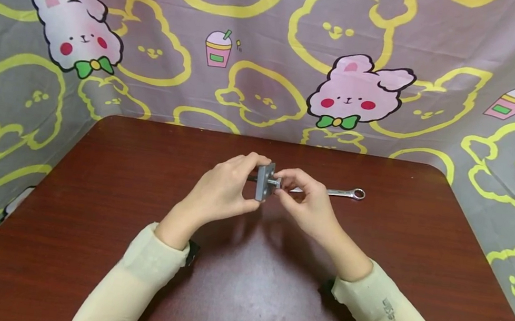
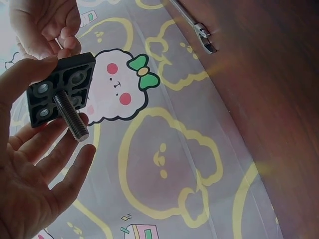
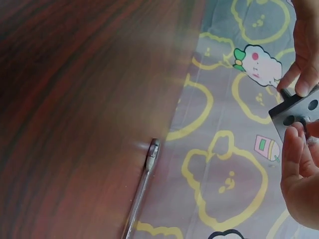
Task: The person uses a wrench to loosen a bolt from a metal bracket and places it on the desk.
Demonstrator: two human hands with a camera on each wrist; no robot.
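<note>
Between both hands, above the table, is a small dark grey square plate [image 1: 262,183] with several holes. My left hand [image 1: 220,191] grips it by its edges, thumb on one side and fingers on the opposite one. A metal bolt [image 1: 275,182] passes through the plate's middle. In the left wrist view, its threaded shank [image 2: 73,118] sticks out well beyond the ribbed back of the plate. My right hand [image 1: 311,203] pinches the head end with thumb and fingertips, and in the right wrist view those fingers partly hide it against the plate's flat face [image 3: 299,108].
A silver combination wrench [image 1: 349,194] lies on the dark red-brown table [image 1: 242,296], behind the right hand, which covers part of it. A curtain [image 1: 262,34] printed with cartoon animals hangs around the table's back and sides.
</note>
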